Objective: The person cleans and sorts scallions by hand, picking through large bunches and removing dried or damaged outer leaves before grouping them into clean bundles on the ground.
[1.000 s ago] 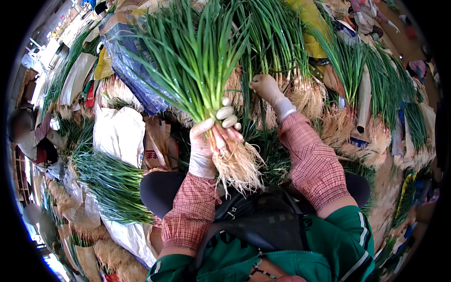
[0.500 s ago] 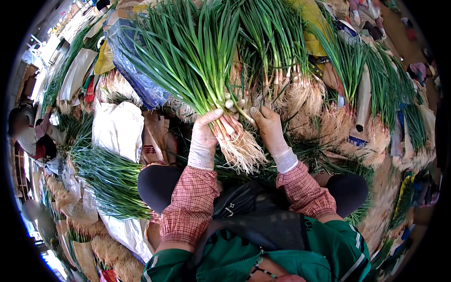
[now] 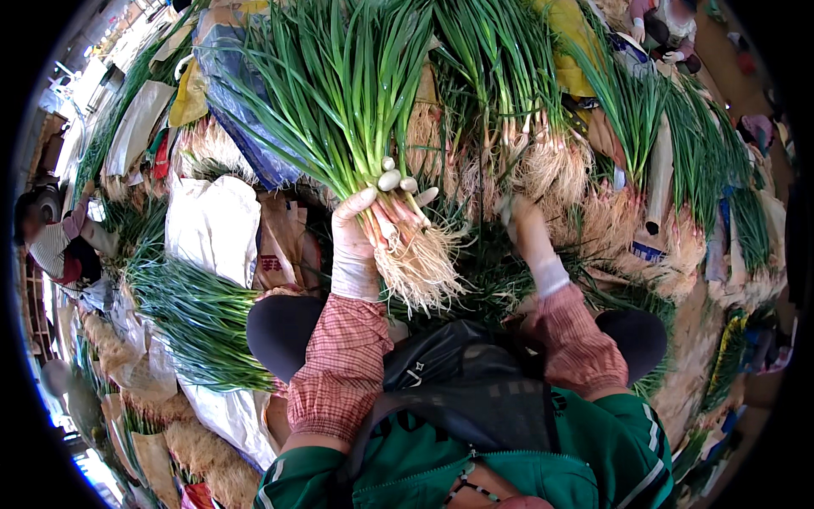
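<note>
My left hand [image 3: 353, 222] is closed round a thick bunch of green garlic [image 3: 370, 127], its thumb across the near side of the pale stems. Long green leaves fan out away from me. The pinkish-white bases and stringy roots [image 3: 417, 263] hang toward my lap. My right hand [image 3: 524, 222] is apart from the bunch, over to the right, low beside the roots of other standing plants. Its fingers are smeared and partly turned from view, so what they hold, if anything, does not show.
More green garlic [image 3: 500, 76] stands upright at the far side, with a tangled root mass [image 3: 551, 174]. Another bundle [image 3: 199, 327] lies by my left knee, near a white sack [image 3: 210, 227]. Loose leaves [image 3: 483, 276] cover the ground between my hands. Other people sit at far left [image 3: 64, 242] and far right [image 3: 670, 34].
My right hand has left the bunch and moved right, its fingers now blurred. The bunch in my left hand has shifted slightly left and tilts more upright.
</note>
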Demonstrator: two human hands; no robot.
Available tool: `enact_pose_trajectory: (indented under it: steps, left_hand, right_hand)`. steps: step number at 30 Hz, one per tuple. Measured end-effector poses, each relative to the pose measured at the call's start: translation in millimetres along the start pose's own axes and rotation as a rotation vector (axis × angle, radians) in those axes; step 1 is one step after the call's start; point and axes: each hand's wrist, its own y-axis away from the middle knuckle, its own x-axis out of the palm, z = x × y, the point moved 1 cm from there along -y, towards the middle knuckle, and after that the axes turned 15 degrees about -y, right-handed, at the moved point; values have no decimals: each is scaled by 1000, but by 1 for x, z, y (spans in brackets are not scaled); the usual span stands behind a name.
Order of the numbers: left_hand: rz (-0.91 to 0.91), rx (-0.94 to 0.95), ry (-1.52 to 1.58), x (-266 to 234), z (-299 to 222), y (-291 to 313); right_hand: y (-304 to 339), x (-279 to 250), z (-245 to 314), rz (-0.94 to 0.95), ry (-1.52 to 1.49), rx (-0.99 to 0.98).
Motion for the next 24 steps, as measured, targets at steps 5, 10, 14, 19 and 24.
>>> enact_pose_trajectory:
  steps: [5,10,14,19,24]
  left_hand:
    - [-181,16,-77,5,9,5]
    - [-117,-104,-23,-1,15,-5]
    - [37,-44,-68,-1,12,-3]
    - [-65,-90,-253,3,14,-7]
    - [-99,-158,-218,-7,23,-4]
  right_hand:
    - [58,5,16,156,650,-117]
    - [-20,38,126,-354,273,-284]
    - [-79,32,116,-326,789,-76]
    - [-4,51,124,-201,223,-369]
    - [26,74,102,320,633,-260]
